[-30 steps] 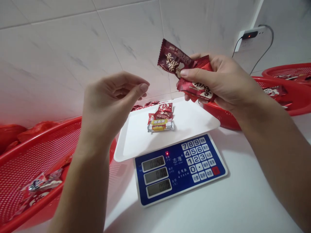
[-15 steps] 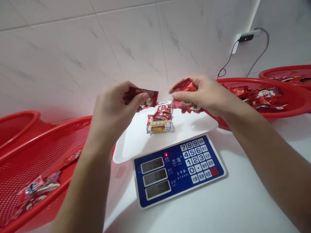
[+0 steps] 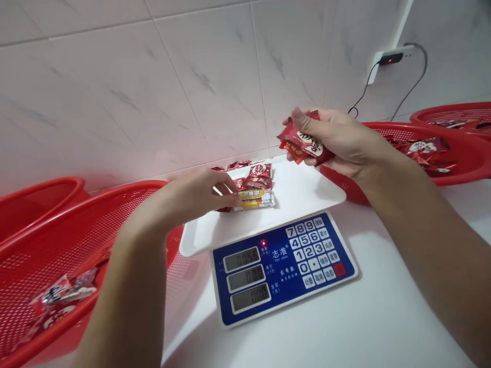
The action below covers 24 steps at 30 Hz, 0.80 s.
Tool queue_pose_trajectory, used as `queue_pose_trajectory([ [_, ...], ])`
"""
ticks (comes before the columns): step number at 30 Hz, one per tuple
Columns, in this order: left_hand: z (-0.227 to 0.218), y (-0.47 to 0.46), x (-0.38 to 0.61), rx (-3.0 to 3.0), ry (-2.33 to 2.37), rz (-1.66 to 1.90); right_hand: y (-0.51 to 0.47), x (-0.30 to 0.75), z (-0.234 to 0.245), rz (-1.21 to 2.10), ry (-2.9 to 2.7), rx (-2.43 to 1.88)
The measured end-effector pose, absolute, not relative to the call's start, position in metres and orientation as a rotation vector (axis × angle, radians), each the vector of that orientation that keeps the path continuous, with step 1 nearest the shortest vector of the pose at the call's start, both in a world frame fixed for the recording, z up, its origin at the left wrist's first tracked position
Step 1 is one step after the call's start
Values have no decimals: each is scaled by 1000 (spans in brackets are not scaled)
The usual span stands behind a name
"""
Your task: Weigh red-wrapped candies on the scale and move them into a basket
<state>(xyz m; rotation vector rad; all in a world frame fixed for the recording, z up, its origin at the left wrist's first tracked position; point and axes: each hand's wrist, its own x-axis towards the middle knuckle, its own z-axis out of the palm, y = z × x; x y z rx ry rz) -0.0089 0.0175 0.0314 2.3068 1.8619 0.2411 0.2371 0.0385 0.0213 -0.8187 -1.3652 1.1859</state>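
Observation:
On the scale's white tray (image 3: 303, 194), my left hand (image 3: 203, 191) reaches in from the left, fingers bent and closed on a dark red candy packet (image 3: 225, 209) that is mostly hidden beneath them. Right beside its fingertips lies a yellow and silver wrapped bar (image 3: 255, 199). Behind the bar rest red candy packets (image 3: 259, 175), with more red wrappers at the tray's far edge. Above the tray's right side, my right hand (image 3: 337, 140) grips several red candy packets (image 3: 307, 140), thumb across the top one. The blue scale panel (image 3: 284, 268) shows a lit red dot and three displays.
Red mesh baskets with wrapped candies flank the scale: a large basket (image 3: 130, 204) on the left and another basket (image 3: 471, 171) on the right, others behind. A tiled wall (image 3: 215, 76) stands close behind. A socket strip (image 3: 378, 71) with cables hangs upper right.
My left hand has moved down with its red packet from above the tray onto it. My right hand has turned and shifted slightly right, still holding packets. The top display now reads higher.

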Motion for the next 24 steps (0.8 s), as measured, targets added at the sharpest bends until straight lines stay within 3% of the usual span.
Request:
queue_pose_trajectory([
  [5, 28, 16, -9, 2321, 1804, 406, 39, 233, 22, 1270, -1267, -815],
  [13, 37, -12, 22, 2223, 1402, 1098, 21, 226, 23, 1260, -1481, -707],
  [24, 36, -17, 29, 2235, 1306, 1183, 1, 223, 30, 1152, -1649, -789],
])
